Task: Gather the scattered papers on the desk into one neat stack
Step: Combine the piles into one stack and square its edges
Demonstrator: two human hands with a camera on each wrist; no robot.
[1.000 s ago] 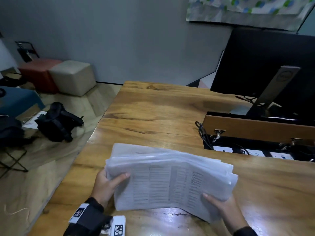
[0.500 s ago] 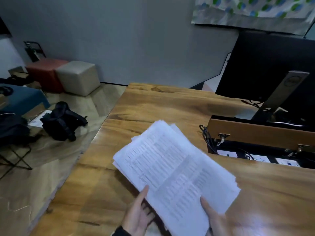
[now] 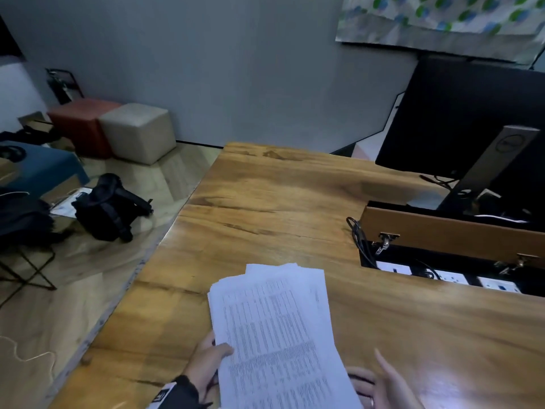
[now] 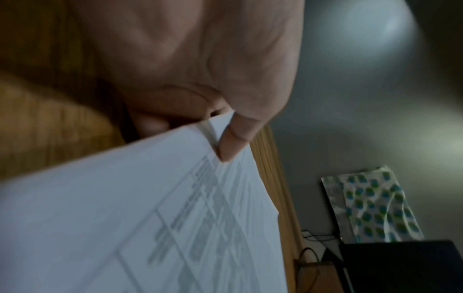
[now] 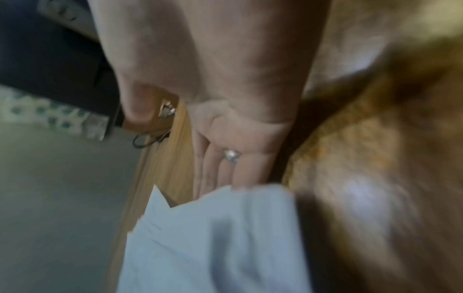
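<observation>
A stack of white printed papers (image 3: 277,329) hovers over the near part of the wooden desk (image 3: 265,208), its long side pointing away from me and its top edges uneven. My left hand (image 3: 212,358) pinches the stack's left edge, thumb on top and fingers beneath; the left wrist view shows the thumb (image 4: 233,138) pressing on the sheets (image 4: 125,218). My right hand (image 3: 371,376) is at the stack's right edge. Its straight fingers (image 5: 225,168) reach under the papers (image 5: 213,237), and its thumb is lifted clear.
An open cable box (image 3: 442,231) with a raised wooden flap, sockets and black cables is set into the desk at right. A dark monitor (image 3: 472,119) stands behind it. The desk's left edge drops to a floor with a black bag (image 3: 109,208) and two cube stools (image 3: 135,131).
The stack has turned from lying crosswise to pointing away from me. My left hand now pinches the left edge. My right thumb has come off the top sheet.
</observation>
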